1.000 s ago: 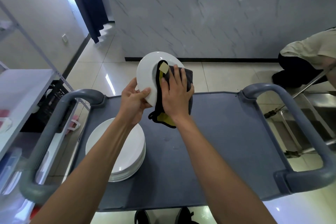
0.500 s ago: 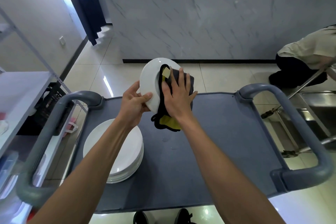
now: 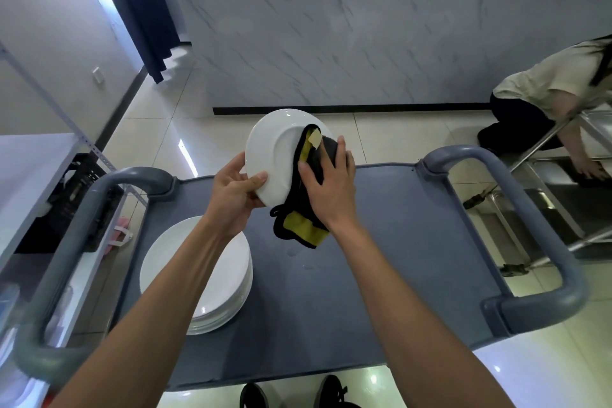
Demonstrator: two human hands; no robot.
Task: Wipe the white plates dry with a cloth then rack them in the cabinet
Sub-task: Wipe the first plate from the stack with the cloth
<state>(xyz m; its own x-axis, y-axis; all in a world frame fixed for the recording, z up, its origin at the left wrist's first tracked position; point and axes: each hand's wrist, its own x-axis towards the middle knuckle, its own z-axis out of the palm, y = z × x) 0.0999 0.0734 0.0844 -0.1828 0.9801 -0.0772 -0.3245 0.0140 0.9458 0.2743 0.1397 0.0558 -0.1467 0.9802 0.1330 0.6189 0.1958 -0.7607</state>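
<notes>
- A white plate (image 3: 276,156) is held tilted on edge above the cart; its lower left rim is pinched by the left hand (image 3: 233,197), thumb on the near face, the other fingers curled behind and mostly hidden by the plate.
- A dark grey and yellow cloth (image 3: 306,205) is pressed against the plate's right side by the right hand (image 3: 326,184); the fingers are laid fairly straight over the cloth, so this grip is a flat press, not a clench.
- The plate's right edge is covered by the cloth and the hand, and whether the cloth wraps round to the far face cannot be told.
- A pale tag on the cloth is seen near the plate's top right; the cloth's lower fold hangs free below the wrist, yellow side showing.
- A stack of white plates (image 3: 212,278) is set on the left part of the grey cart top (image 3: 397,258), below the held plate; its near left portion is hidden by the left forearm, and the number of plates cannot be counted.
- The cart's looped grey handles (image 3: 536,219) rise at both sides.
- A metal shelving unit (image 3: 39,175) is cut off at the left edge; the items on its lower levels are too dim to name.
- A second person (image 3: 549,93) is crouched at the right edge, partly out of frame, one hand reaching low by a steel frame.
- A marble-fronted counter (image 3: 364,33) stands beyond the tiled floor.
- The toes of dark shoes (image 3: 331,391) show at the bottom edge.
</notes>
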